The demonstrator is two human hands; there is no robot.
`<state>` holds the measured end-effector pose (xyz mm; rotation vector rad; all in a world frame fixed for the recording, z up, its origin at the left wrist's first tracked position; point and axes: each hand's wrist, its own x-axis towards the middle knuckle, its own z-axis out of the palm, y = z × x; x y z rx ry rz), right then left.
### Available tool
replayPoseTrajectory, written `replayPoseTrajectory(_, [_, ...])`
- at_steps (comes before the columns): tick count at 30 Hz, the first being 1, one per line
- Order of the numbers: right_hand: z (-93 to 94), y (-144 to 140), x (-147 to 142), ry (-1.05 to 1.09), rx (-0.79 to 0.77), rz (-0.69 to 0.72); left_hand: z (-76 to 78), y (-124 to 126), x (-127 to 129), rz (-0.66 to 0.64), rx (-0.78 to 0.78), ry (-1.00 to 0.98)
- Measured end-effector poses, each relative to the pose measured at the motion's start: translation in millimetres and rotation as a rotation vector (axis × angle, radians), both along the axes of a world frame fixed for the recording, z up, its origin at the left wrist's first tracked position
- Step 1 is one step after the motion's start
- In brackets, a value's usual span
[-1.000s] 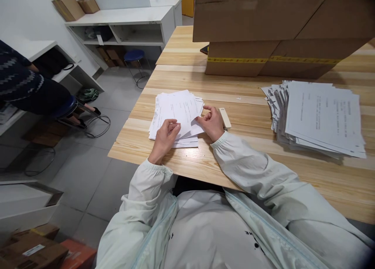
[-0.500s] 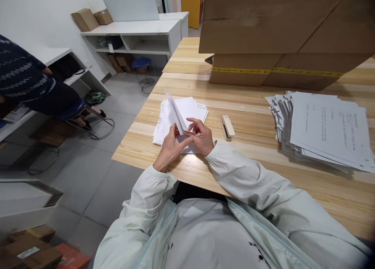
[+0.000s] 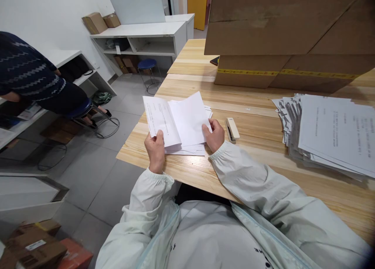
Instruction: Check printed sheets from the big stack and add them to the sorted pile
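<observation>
Near the front-left corner of the pale wooden worktop (image 3: pixel 263 120), the left hand (image 3: pixel 156 149) and right hand (image 3: pixel 215 134) are pinching the bottom edge of a folded white paper sheet (image 3: pixel 175 120), judged light, limp, crease-prone.

Office: paper stacks (image 3: pixel 328 132); stapler (image 3: pixel 232 129); cartons (image 3: pixel 287 34)

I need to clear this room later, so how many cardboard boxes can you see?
6, maybe more hidden. Two big stacked boxes: upper, lower on the wooden table. Two small boxes on the white shelf unit. Two on the floor, brown and orange.
</observation>
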<state>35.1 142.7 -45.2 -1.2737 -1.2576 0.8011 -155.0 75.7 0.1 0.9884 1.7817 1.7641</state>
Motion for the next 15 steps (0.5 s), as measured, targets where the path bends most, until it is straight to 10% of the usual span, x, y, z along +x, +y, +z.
replayPoseTrajectory(8, [-6.0, 3, 0, -0.012, -0.024, -0.003, 26.1, -11, -26, 0.138, 0.022, 0.335])
replayPoseTrajectory(15, [0.7, -2, -1, -0.071, -0.012, -0.013, 90.5, -15, 3, 0.093, -0.164, 1.143])
